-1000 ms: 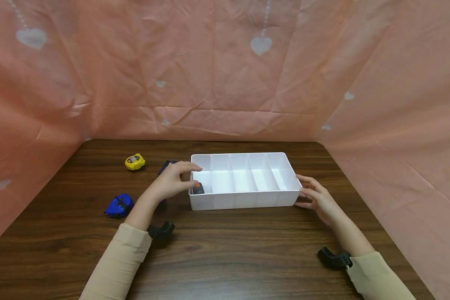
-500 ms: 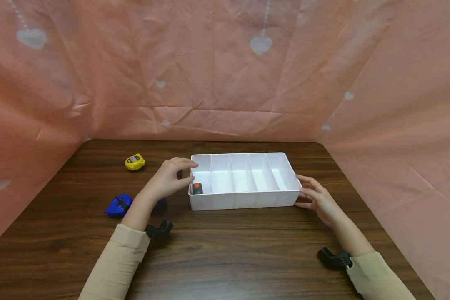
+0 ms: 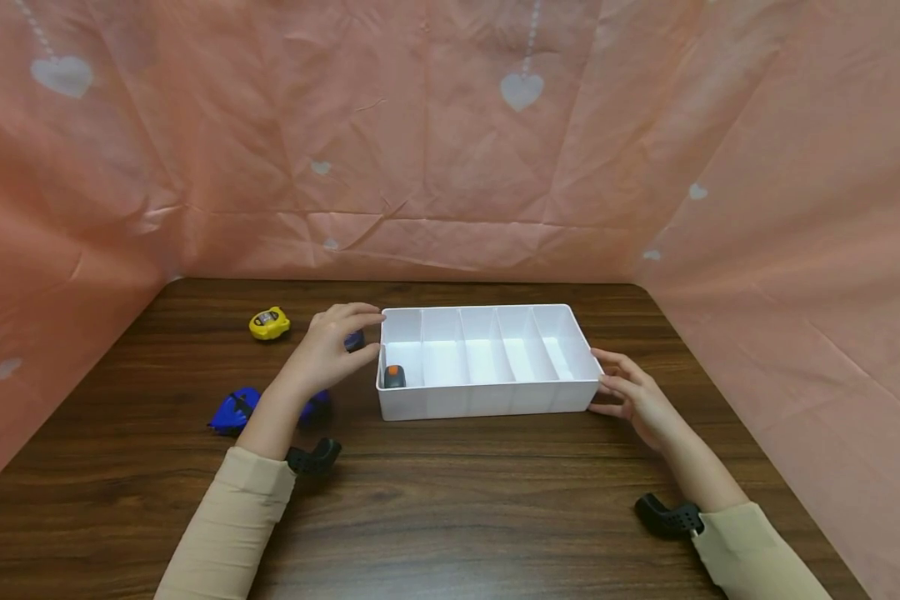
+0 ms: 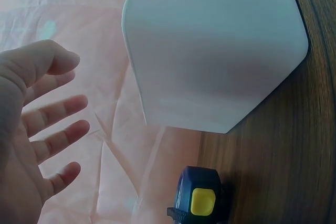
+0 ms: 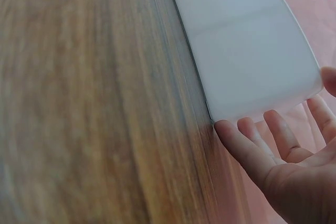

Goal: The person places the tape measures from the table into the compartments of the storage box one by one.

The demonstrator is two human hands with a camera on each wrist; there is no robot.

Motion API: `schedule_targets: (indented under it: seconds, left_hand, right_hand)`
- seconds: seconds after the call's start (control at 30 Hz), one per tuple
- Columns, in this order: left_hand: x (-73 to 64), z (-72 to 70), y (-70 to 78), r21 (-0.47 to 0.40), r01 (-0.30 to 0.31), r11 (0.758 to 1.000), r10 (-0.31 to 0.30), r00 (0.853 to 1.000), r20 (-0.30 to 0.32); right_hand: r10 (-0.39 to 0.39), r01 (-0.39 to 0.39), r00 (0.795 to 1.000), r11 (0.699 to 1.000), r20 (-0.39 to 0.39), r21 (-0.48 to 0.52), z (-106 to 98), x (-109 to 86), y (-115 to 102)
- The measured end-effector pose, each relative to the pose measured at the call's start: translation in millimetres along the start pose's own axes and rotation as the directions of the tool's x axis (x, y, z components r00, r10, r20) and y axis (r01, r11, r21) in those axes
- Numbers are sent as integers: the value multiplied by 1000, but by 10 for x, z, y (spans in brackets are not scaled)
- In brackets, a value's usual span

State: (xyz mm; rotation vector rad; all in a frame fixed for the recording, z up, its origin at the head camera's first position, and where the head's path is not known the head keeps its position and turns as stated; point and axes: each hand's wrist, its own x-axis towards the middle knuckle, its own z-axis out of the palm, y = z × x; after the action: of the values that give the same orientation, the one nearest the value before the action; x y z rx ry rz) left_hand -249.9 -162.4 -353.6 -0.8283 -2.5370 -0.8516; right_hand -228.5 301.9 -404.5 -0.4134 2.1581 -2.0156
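A white box [image 3: 487,400] with several compartments stands on the table. In its leftmost compartment, near the front, sits a dark grey tape measure [image 3: 394,377] with an orange button. My left hand [image 3: 328,350] hovers beside the box's left end, fingers parted and holding nothing. Past that hand, a dark blue tape measure [image 3: 355,340] is partly hidden; the left wrist view shows its yellow button [image 4: 203,201]. My right hand [image 3: 633,396] rests its fingers against the box's right end, with the fingertips [image 5: 224,128] touching low on the wall in the right wrist view.
A yellow tape measure [image 3: 270,323] lies at the back left of the table. Nearer the front left is a bright blue tape measure [image 3: 232,412]. Another blue item [image 3: 317,406] is half covered by my left wrist. Pink cloth [image 3: 420,167] surrounds the table's back and sides.
My left hand has let go of the grey tape measure in the leftmost compartment and moved left, out of the box. The right hand and the box stay put.
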Motion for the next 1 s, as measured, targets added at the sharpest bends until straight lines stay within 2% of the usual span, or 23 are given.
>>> schedule_targets:
  seconds: [0.17,0.5,1.0]
  left_hand:
    - [-9,-13,-32,4,14,1000,-14,1000,-18]
    - [-17,-36,-68,64,73,995,-69,996,-52]
    - [-27,5,-201,106,178,978,-168,981,-95]
  right_hand:
    - [5,-5,1000,1000,-2,0,5,5,-3]
    - [13,-13,1000,1000,-4,0,13,5,-13]
    - [13,-13,1000,1000,-4,10,-4,0,-10]
